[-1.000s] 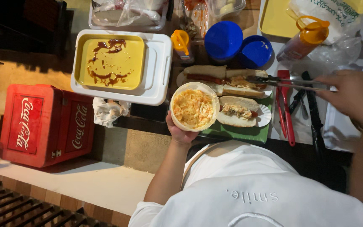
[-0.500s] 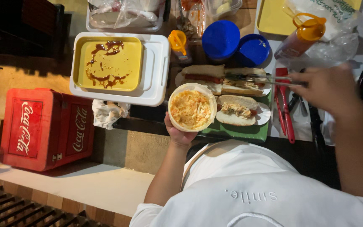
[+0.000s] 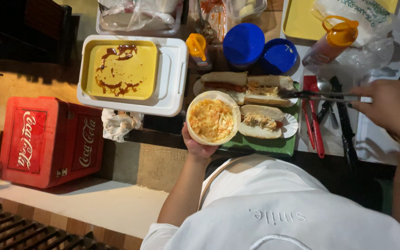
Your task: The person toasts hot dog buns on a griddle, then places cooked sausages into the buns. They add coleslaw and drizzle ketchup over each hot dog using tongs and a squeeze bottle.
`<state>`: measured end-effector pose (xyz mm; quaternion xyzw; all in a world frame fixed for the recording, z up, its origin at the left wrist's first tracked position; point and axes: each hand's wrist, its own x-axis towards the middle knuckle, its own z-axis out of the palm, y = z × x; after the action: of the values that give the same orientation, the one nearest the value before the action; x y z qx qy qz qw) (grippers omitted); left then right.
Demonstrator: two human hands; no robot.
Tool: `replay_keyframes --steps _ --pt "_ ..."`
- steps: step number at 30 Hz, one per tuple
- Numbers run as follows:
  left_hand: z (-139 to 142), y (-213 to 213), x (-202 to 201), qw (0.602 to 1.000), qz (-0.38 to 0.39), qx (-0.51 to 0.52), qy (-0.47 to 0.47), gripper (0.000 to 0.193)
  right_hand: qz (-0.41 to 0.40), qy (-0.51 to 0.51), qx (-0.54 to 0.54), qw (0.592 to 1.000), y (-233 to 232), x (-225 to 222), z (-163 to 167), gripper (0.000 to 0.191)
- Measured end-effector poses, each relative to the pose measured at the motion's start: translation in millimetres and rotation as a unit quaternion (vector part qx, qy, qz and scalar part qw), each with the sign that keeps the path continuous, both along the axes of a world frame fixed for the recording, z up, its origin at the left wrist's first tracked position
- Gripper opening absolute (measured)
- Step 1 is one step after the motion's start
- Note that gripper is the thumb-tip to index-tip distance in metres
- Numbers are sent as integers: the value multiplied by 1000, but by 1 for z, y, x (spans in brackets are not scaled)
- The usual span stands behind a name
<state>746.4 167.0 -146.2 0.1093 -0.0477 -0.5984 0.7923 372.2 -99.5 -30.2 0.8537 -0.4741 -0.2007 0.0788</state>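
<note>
I see left hand (image 3: 199, 147) cupping slaw bowl (image 3: 212, 117) | right hand (image 3: 391, 107) gripping tongs (image 3: 318, 96) | green board (image 3: 262, 143) just beyond left hand | red crate (image 3: 49, 141) off sideways, dim concrete floor (image 3: 93, 203)

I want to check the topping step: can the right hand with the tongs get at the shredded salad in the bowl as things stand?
Probably yes. The right hand holds tongs over the upper sandwiches, and the left hand holds the bowl open-topped just beside them, uncovered.
</note>
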Motion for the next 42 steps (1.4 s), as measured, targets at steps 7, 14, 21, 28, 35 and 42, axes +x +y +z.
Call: replay_keyframes --steps 7,14,21,28,35,42 --pt "1 1 -2 1000 -4 -9 -4 80 -19 -22 2 1000 8 0 5 43" --pt "-4 2 -3 1000 -6 -11 18 80 -38 -88 -10 995 10 -5 3 41" --pt "-7 0 -3 1000 -11 -23 5 82 -43 -91 3 995 28 -27 -6 47" --pt "-5 -12 -6 1000 -16 -2 -6 81 -61 -231 55 969 21 -58 -42 48" --pt "0 -24 -4 999 -38 -21 -27 89 -23 -342 195 919 29 -59 1 54" --pt "9 -31 2 993 -50 -43 -95 97 98 5 74 992 74 45 102 60"
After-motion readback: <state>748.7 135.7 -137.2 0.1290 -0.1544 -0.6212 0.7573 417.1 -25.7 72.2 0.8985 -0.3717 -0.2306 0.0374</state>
